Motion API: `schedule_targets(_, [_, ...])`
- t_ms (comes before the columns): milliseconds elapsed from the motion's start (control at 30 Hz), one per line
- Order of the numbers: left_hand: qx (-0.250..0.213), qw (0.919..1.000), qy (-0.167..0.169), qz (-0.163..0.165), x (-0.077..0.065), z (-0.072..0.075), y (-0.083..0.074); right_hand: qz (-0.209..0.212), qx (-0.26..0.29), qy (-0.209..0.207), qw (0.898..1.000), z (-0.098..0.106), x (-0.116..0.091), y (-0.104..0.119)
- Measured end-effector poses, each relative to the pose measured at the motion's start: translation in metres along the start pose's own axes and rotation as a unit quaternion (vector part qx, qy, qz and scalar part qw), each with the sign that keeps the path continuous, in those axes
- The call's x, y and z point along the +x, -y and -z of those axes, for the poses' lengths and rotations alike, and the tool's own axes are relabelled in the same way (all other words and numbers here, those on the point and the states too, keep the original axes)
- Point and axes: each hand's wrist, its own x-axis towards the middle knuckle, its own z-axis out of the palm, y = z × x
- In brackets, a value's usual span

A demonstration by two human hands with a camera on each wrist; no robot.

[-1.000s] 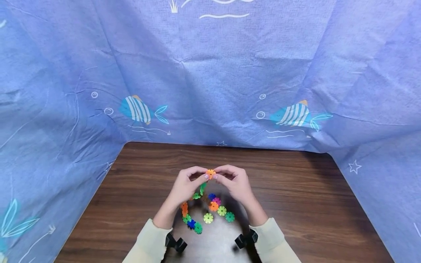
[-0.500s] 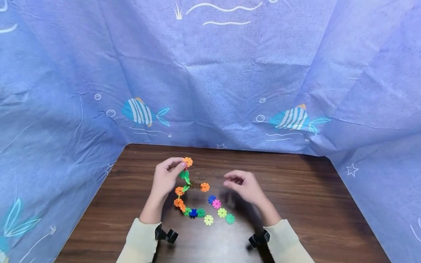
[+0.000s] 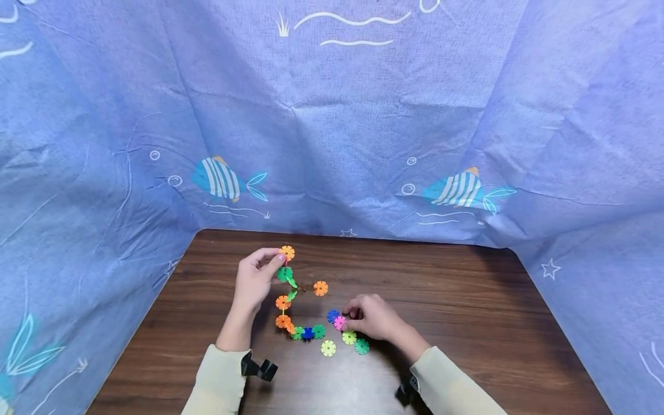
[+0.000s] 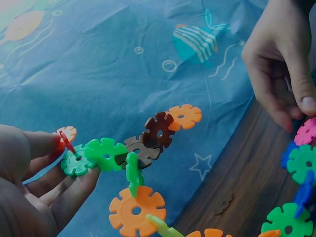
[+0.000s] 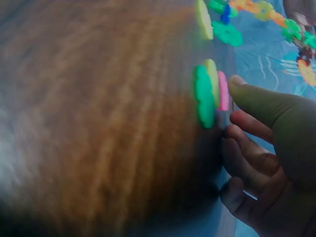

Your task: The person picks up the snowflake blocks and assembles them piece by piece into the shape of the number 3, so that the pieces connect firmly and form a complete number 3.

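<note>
My left hand [image 3: 251, 282] pinches the upper end of a chain of interlocking plastic flower discs [image 3: 282, 302], raised over the table. At the fingertips are a red disc [image 4: 64, 140] and an orange disc [image 3: 287, 253]; a side branch of brown discs [image 4: 159, 132] ends in another orange disc [image 3: 320, 288]. The lower chain curves toward a blue disc [image 3: 308, 334] and a green end disc [image 3: 319, 331]. My right hand [image 3: 381, 318] reaches low over the table, its thumb and loosely bent fingers right at a loose pink disc [image 3: 339, 323].
Around the pink disc lie a blue disc [image 3: 333, 316], a yellow-green disc [image 3: 349, 338] and a green disc [image 3: 361, 346]. A pale yellow disc [image 3: 328, 348] lies nearer the front. Blue fish-print cloth [image 3: 332, 144] hangs behind the wooden table [image 3: 446, 288].
Both hands were together at the orange disc; they have parted. The left carried the chain's end leftward, while the right released it and came down to the pink disc.
</note>
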Motion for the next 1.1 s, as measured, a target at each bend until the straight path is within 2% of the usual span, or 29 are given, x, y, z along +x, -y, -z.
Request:
schedule_targets(100, [-0.002, 1.0000, 0.001, 0.003, 0.000, -0.001, 0.001, 0.004, -0.022, -0.006, 1.000, -0.004, 0.001, 0.000])
schedule_targets(200, [-0.001, 1.0000, 0.001, 0.007, 0.000, -0.001, 0.001, 0.009, -0.018, -0.009, 1.000, -0.005, 0.002, 0.000])
schedule_targets(300, [0.001, 1.0000, 0.002, 0.008, 0.000, -0.001, 0.002, 0.007, 0.010, -0.006, 1.000, -0.003, 0.003, -0.001])
schedule_targets(467, [0.002, 1.0000, 0.007, 0.005, 0.000, -0.002, 0.001, -0.020, 0.069, 0.000, 0.997, 0.007, 0.008, -0.006])
schedule_targets(533, [0.004, 0.9999, 0.012, 0.004, 0.000, -0.004, 0.000, -0.026, 0.084, -0.019, 0.996, 0.014, 0.012, -0.008])
schedule_targets(633, [0.007, 0.9997, 0.024, 0.005, -0.001, -0.008, 0.000, -0.026, 0.108, -0.078, 0.991, 0.028, 0.019, -0.007])
schedule_targets(733, [0.016, 0.9989, 0.044, 0.000, -0.003, -0.014, 0.001, -0.017, 0.143, -0.142, 0.979, 0.041, 0.024, 0.001])
schedule_targets(833, [0.037, 0.9968, 0.070, -0.012, -0.006, -0.020, 0.003, -0.008, 0.197, -0.180, 0.964, 0.048, 0.025, 0.011])
schedule_targets(1100, [0.071, 0.9859, 0.149, -0.028, -0.011, -0.035, 0.010, 0.023, 0.321, -0.246, 0.914, 0.033, 0.021, 0.032])
